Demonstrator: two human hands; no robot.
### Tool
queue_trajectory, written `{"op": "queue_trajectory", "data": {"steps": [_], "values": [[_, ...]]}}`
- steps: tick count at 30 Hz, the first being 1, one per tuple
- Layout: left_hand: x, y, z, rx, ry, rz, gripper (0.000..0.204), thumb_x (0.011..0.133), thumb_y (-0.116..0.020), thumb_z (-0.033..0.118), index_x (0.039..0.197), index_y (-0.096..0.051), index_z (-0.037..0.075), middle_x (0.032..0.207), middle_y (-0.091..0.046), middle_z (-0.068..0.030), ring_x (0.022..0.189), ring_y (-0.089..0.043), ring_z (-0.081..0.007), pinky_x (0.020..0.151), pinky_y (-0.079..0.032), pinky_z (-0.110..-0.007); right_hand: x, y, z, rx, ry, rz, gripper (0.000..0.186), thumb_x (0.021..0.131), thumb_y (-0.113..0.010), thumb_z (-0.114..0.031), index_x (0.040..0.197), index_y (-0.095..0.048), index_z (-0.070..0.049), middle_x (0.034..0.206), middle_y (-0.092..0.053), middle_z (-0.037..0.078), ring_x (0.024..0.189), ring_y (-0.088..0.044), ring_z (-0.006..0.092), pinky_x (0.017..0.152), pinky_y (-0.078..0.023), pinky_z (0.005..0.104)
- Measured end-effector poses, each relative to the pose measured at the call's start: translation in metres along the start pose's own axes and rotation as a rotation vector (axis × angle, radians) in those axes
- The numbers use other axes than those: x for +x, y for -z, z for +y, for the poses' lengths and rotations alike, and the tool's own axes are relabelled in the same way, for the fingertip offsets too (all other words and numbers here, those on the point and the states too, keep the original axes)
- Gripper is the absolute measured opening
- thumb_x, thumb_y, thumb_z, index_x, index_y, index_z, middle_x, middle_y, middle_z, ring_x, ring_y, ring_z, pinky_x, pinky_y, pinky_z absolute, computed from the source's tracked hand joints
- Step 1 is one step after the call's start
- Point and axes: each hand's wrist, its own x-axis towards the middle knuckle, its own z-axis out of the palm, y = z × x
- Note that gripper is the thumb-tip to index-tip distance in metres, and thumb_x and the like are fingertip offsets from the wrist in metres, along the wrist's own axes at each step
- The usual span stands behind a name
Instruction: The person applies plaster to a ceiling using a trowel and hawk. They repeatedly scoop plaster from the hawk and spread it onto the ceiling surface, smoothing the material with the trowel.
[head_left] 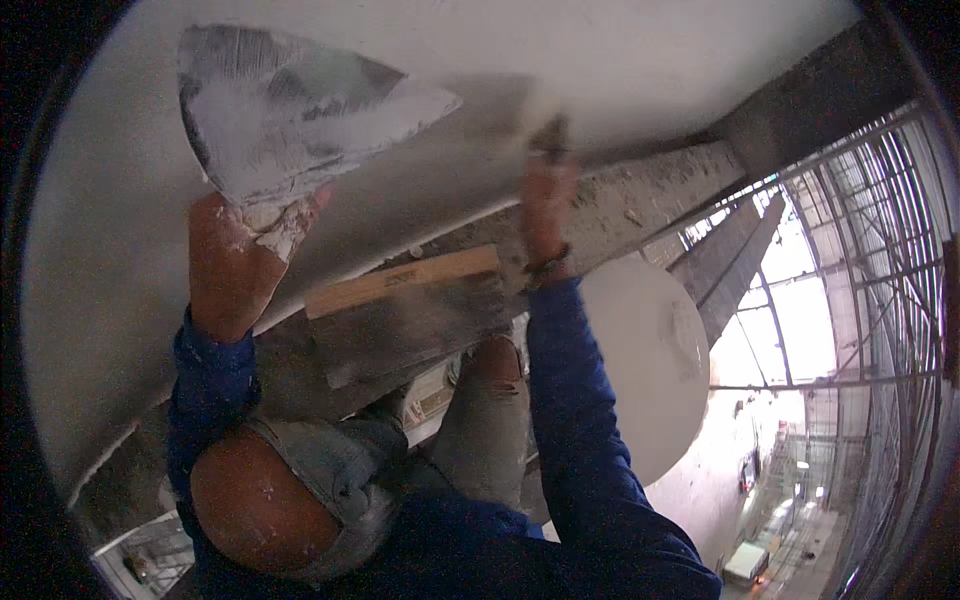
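Observation:
My left hand (255,240), smeared with white paste, holds up a plaster hawk (290,110) from its near side. Streaks of white plaster cover much of the hawk's dark, flat face. To the right, my right hand (548,205) grips a small, dark-handled tool (548,135) against the pale wall (680,50). Motion blurs this tool's far end, so I cannot tell its exact kind. A dark band circles my right wrist, and both arms wear blue sleeves.
Below my hands lies a wooden board (410,320) by a rough, debris-strewn ledge (640,190). A large white rounded object (645,370) stands right of my right arm. My bent knee (260,505) is at lower left. Metal framework (880,250) rises at right; a floor with a vehicle (748,562) lies far below.

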Motion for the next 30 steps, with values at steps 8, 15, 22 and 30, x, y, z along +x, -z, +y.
{"op": "queue_trajectory", "data": {"steps": [8,15,22,30], "values": [[0.004,0.001,-0.006,0.686,-0.327,0.016,0.020,0.078,-0.067,0.008,0.095,-0.064,-0.001,0.086,-0.067,-0.0118,0.076,-0.065,-0.0195,0.069,-0.051,-0.032,-0.043,-0.059,-0.054,-0.228,0.338,0.044,0.051,0.089,-0.051,-0.022,0.134,-0.031,-0.006,0.090,-0.048,0.003,0.074,-0.047,0.0114,0.057,-0.041,0.0250],[-0.002,0.024,0.005,0.163,-0.063,0.099,0.018,0.080,-0.065,0.012,0.094,-0.064,0.000,0.081,-0.067,-0.0093,0.075,-0.065,-0.0171,0.067,-0.051,-0.027,0.021,0.022,-0.034,0.608,-0.173,0.043,0.045,0.091,-0.050,-0.025,0.130,-0.036,-0.008,0.083,-0.047,0.000,0.070,-0.047,0.0110,0.058,-0.042,0.0271],[0.002,0.020,-0.005,0.225,-0.212,0.052,0.017,0.082,-0.064,0.016,0.094,-0.064,0.003,0.087,-0.067,-0.0082,0.078,-0.064,-0.0170,0.066,-0.051,-0.030,-0.046,-0.052,-0.037,-0.353,0.075,-0.219,0.029,0.091,-0.048,-0.020,0.116,-0.045,-0.005,0.118,-0.050,0.011,0.115,-0.043,0.0245,0.103,-0.030,0.0395],[-0.009,0.051,-0.032,0.622,-0.269,-0.001,0.015,0.080,-0.065,0.011,0.094,-0.064,0.006,0.089,-0.066,-0.0088,0.078,-0.064,-0.0229,0.068,-0.051,-0.032,0.023,0.035,-0.024,-1.168,-0.119,-0.512,0.043,0.089,-0.049,-0.019,0.130,-0.041,-0.007,0.131,-0.043,0.017,0.117,-0.042,0.0320,0.101,-0.029,0.0499]]}}
